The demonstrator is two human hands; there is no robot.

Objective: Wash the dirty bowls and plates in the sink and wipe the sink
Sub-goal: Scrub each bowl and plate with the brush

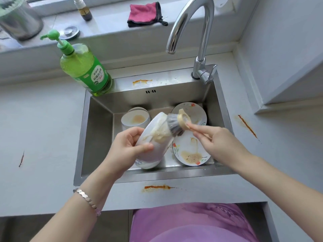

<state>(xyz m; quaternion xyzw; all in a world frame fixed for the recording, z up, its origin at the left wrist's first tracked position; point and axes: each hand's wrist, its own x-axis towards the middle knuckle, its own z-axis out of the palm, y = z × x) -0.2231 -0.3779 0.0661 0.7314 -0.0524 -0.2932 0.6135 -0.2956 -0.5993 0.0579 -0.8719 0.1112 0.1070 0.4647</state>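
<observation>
Nearest, before the sink's [82,140] front edge, a purple garment [192,224] fills the bottom of the view. A bracelet [85,198] sits on the left wrist. An orange stain [157,187] streaks the counter [43,119] just in front of the sink.

Over the sink's front half, the left hand [129,145] grips a white bowl [153,154] tipped on its side, with the thumb on the rim and the fingers curled behind. The right hand [215,142] pinches the beige handle of a brush [174,126]. Its grey bristles press into the bowl's foamy, brownish inside. The hands are apart, and meet only through brush and bowl.

In the sink, beneath the right hand, lies a flowered plate [185,147] smeared with brown residue. A second plate [199,112] leans at the sink's back right. At the back left stand stacked bowls [135,119], the top one holding a brown smear.

On the sink's back left corner stands a green soap bottle [85,70]. A smaller stain [141,81] marks the back ledge, and the faucet [197,32] rises from the back right corner. On the sill behind the sink lies a pink cloth [145,13].
</observation>
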